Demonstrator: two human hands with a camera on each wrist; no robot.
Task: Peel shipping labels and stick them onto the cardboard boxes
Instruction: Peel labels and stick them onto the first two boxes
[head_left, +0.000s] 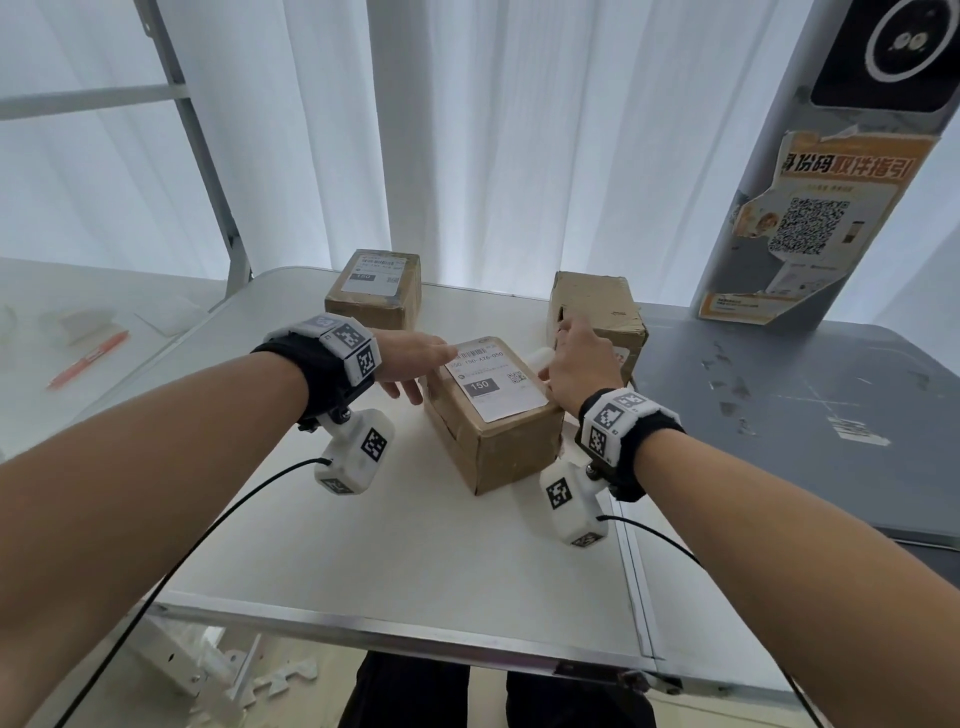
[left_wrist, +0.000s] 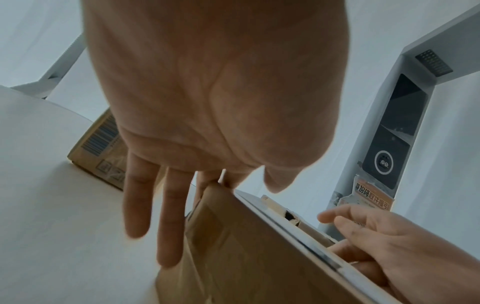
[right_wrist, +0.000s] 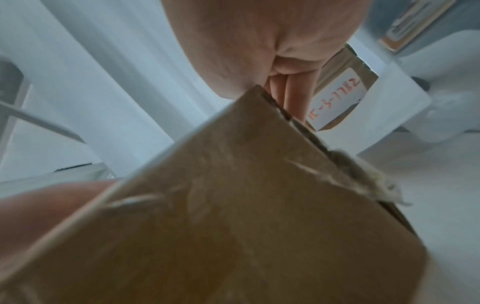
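Observation:
A brown cardboard box (head_left: 498, 447) stands mid-table with a white shipping label (head_left: 491, 376) stuck flat on its top. My left hand (head_left: 415, 361) lies with straight fingers at the box's far left corner, fingertips on the label's edge, and the other fingers (left_wrist: 166, 216) hang down the left side. My right hand (head_left: 576, 358) rests open against the box's right side, fingers (right_wrist: 293, 98) straight down it and holding nothing. A second box (head_left: 373, 291) at the back left carries a label. A third box (head_left: 597, 317) at the back right has a bare top.
A white rounded object (head_left: 540, 358) sits between the middle and right boxes, partly hidden by my right hand. An orange pen (head_left: 88, 361) and papers lie on the left table. A grey table (head_left: 779, 415) and a postered pillar (head_left: 810, 223) stand right. The table's metal front edge (head_left: 395, 629) is near me.

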